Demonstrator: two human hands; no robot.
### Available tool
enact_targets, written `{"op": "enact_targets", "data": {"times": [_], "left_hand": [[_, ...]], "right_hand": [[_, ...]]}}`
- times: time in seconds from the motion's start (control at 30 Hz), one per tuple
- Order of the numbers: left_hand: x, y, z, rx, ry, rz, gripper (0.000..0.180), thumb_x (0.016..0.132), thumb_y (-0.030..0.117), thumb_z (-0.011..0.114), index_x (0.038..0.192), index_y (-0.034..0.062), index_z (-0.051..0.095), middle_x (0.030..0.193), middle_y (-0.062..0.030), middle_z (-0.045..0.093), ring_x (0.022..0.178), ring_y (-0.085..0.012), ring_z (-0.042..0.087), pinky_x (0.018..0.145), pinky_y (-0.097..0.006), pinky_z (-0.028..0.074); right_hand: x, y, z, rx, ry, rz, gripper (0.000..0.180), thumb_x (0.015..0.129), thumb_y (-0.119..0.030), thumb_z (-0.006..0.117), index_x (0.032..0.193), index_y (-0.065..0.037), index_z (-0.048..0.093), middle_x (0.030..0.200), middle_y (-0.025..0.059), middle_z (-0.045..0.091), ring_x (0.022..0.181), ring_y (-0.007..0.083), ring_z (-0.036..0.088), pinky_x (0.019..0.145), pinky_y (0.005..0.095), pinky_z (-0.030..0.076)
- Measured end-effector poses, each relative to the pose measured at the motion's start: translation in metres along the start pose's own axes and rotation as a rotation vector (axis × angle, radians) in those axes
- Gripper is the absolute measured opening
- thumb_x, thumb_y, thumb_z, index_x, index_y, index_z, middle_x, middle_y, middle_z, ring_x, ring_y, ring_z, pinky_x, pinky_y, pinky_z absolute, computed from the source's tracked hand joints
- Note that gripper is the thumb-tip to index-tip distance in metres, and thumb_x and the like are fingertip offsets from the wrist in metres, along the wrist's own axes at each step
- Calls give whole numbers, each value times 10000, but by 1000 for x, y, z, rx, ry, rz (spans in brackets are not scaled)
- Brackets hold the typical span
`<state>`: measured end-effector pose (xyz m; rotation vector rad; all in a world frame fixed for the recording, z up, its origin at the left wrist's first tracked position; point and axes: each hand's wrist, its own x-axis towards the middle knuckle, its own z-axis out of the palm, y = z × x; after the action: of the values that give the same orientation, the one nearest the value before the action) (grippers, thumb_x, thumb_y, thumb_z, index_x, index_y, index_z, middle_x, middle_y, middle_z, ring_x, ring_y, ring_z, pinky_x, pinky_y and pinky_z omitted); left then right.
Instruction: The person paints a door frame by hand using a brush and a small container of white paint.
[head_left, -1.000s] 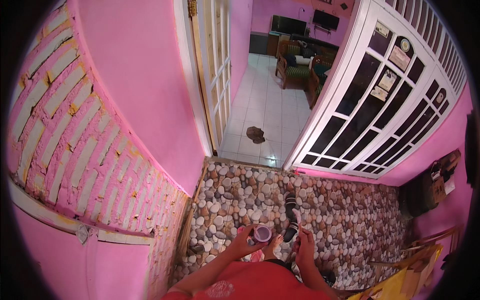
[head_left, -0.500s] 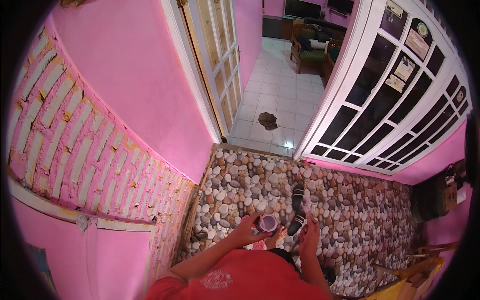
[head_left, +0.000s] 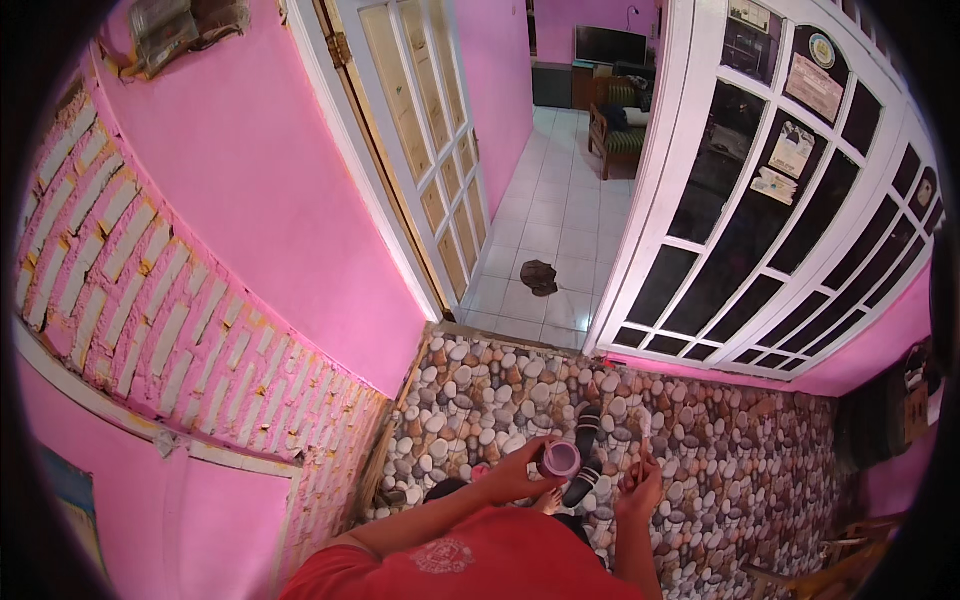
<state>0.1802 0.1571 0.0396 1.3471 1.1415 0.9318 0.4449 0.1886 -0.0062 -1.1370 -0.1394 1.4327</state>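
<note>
My left hand (head_left: 515, 474) is closed round a small round tub (head_left: 561, 459), open at the top, with something pinkish-purple inside. In my right hand (head_left: 641, 488) is a slim brush-like tool (head_left: 645, 424), its pale tip pointing away from me; its exact kind is too small to make out. The two hands are apart, both in front of my red shirt. Below and between them, black slide sandals (head_left: 587, 430) with white stripes lie on the floor, and part of a bare foot (head_left: 548, 502) shows beneath the tub.
Pebble-patterned flooring (head_left: 500, 390) leads to a doorway with an open panelled door (head_left: 425, 150). A dark crumpled cloth (head_left: 538, 278) lies on the white tiles beyond. White-framed windows (head_left: 750, 210) stand at the right, a pink and white brick-patterned wall (head_left: 150, 300) at the left. Wooden furniture (head_left: 850, 560) is at lower right.
My right hand has moved right with the brush-like tool, away from the sandals. The tub in my left hand has shifted slightly right. The whole view has tilted up a little.
</note>
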Motion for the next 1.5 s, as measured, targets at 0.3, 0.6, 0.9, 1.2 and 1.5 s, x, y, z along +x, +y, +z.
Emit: {"op": "enact_targets", "data": {"times": [0.3, 0.6, 0.9, 1.2, 1.5], "left_hand": [[31, 12, 32, -34, -141, -13, 784, 849, 256, 872, 1474, 56, 444, 1303, -110, 623, 1208, -188, 619, 1038, -350, 486], [85, 12, 49, -77, -324, 72, 784, 860, 273, 859, 1480, 57, 431, 1374, -130, 589, 1290, -218, 574, 1096, -364, 441], [95, 30, 47, -54, -458, 44, 774, 873, 257, 843, 1492, 60, 423, 1402, -138, 571, 1317, -236, 547, 1115, -380, 415], [105, 32, 35, 66, -576, 38, 795, 871, 330, 833, 1496, 61, 422, 1399, -149, 572, 1322, -238, 535, 1120, -372, 397], [119, 16, 16, 82, -588, 111, 772, 865, 305, 849, 1472, 38, 453, 1372, -142, 599, 1261, -227, 604, 1081, -373, 464]], "right_hand": [[20, -23, -42, 15, 136, -69, 285, 1003, -184, 470, 1271, -134, 554, 812, 21, 537, 617, 161, 527, 527, 319, 419], [12, -21, -47, 30, 172, -149, 292, 1005, -154, 525, 1297, -151, 529, 942, 51, 639, 729, 166, 621, 562, 310, 454], [20, -17, -50, 91, 303, -156, 288, 978, -132, 514, 1263, -162, 545, 887, 22, 585, 688, 130, 521, 562, 292, 408], [17, -10, -27, 65, 318, -193, 272, 948, -138, 511, 1216, -154, 551, 800, 9, 537, 615, 114, 485, 500, 267, 362], [28, 17, -20, 104, 333, -175, 172, 951, -128, 562, 1122, -149, 554, 724, -3, 523, 524, 92, 445, 423, 244, 330]]}}
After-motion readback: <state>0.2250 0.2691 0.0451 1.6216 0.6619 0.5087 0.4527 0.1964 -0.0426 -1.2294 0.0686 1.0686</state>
